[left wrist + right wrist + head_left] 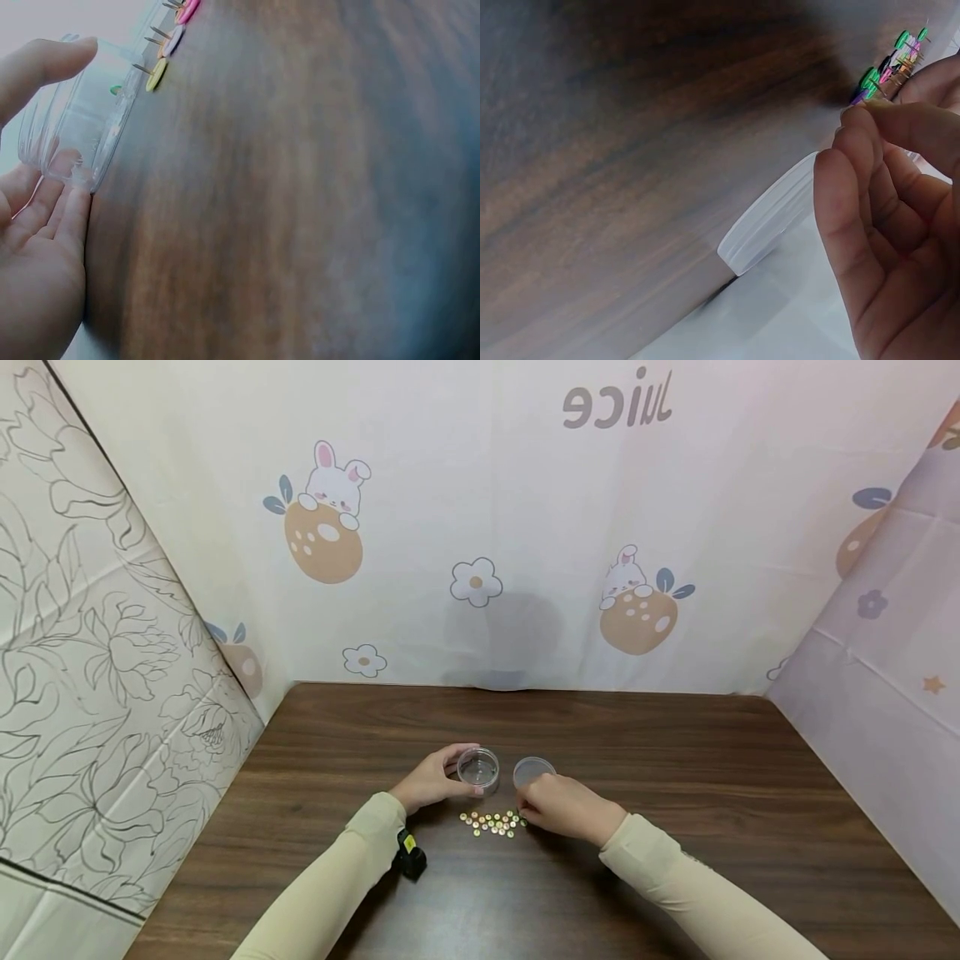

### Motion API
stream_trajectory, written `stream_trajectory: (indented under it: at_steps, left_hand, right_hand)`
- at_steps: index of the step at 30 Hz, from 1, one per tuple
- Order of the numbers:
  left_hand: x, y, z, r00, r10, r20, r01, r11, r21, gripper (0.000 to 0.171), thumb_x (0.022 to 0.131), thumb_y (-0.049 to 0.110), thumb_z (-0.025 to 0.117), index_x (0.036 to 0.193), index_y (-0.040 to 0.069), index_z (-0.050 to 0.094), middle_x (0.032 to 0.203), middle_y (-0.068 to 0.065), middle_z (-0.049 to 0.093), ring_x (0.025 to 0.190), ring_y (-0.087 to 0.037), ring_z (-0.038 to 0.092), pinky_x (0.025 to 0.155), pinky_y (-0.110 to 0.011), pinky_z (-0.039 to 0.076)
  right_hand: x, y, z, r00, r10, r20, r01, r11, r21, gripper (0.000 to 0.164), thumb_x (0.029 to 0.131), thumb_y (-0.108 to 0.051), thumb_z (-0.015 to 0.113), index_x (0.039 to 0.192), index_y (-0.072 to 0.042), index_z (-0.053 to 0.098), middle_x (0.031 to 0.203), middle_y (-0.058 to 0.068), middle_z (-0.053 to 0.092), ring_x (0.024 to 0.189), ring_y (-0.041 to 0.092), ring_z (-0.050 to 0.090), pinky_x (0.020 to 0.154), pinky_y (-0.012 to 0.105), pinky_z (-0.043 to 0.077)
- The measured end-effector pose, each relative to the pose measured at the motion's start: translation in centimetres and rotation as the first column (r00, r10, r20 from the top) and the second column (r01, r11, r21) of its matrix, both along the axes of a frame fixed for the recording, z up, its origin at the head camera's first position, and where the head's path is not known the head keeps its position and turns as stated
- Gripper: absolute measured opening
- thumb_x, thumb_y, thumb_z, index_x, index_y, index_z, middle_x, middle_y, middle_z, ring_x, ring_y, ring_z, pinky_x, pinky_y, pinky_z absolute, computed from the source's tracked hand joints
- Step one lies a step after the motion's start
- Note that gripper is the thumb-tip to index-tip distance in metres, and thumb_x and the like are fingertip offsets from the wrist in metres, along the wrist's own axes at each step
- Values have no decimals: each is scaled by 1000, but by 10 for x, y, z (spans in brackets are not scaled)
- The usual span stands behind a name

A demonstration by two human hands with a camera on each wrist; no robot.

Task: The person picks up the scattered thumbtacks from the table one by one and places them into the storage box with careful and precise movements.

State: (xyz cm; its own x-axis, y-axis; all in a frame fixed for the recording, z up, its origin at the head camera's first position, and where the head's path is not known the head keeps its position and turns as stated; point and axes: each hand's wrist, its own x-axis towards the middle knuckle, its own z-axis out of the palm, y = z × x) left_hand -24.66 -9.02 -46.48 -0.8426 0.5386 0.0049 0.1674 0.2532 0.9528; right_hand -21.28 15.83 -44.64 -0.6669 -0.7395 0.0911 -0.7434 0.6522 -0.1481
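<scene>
My left hand [438, 779] grips a clear round plastic tub [478, 770], thumb on one side and fingers on the other, as it stands on the table. In the left wrist view a small green spot shows in or through the tub's wall. My right hand [557, 806] has thumb and index fingertips pinched together at the right end of a spread of thumbtacks [495, 823]; the pinched thumbtack is mostly hidden by the fingertips. Colored heads lie flat and pins point up in the right wrist view. Behind the right hand lies a clear round lid [533, 769].
Dark wood table [675, 760] runs to a patterned cloth wall [420, 527] at the back, with cloth on both sides too. A black object with a yellow patch [411, 856] sits by the left wrist.
</scene>
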Motion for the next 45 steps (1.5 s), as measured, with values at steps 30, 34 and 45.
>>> stream_trajectory:
  at_steps: [30,34,45]
  left_hand:
    - [0,0,-1,1000,-12,0,12,1000,12,74,76,15,77,139,5,40,134,-18,48,121,-27,45,105,-49,35]
    - [0,0,0,1000,-8,5,8,1000,11,74,77,15,77,139,5,40,134,-18,49,120,-27,46,104,-49,36]
    - [-15,1,-30,999,31,28,-31,999,8,74,74,22,79,138,17,42,133,-9,50,118,-19,48,104,-48,37]
  right_hand:
    - [-12,-17,17,988,-41,-148,18,987,-159,5,86,-14,65,81,-16,63,73,-8,63,61,-1,51,53,23,51]
    - [-16,-22,20,987,-60,-151,32,983,-181,5,86,-13,64,82,-16,64,73,-8,63,59,-1,50,51,22,50]
    - [-26,-34,20,991,-88,-104,70,983,-168,7,88,-11,60,87,-15,65,75,-6,64,59,-1,50,51,21,49]
